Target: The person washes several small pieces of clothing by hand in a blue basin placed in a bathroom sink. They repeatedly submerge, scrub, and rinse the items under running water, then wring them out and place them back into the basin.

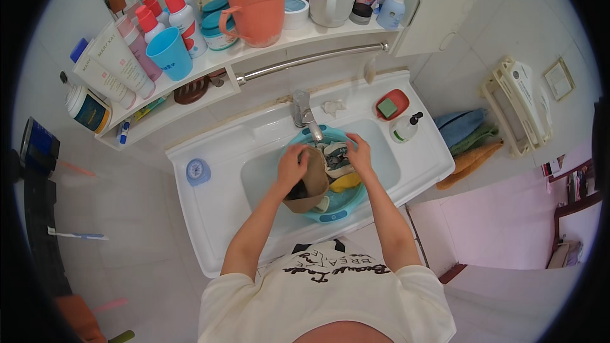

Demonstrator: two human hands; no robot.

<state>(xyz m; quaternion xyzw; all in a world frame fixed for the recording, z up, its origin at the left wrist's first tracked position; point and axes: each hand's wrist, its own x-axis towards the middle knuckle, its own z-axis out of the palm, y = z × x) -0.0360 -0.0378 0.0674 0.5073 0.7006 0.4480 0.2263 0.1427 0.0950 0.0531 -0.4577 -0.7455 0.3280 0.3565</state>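
Observation:
A round light-blue plastic basin stands in the white washbasin under the chrome faucet. My left hand is on a brown fabric item at the basin's left side, its fingertips partly hidden by the cloth. At the upper right, my right hand touches a dark-and-white patterned cloth; whether it grips it is unclear. A yellow cloth lies in the water below that hand, and a small pale cloth lies beside the brown item.
A pump bottle and a green soap bar in a red dish stand on the right rim. A small blue clock sits on the left. Above, a shelf holds cups and bottles. Towels hang at the right.

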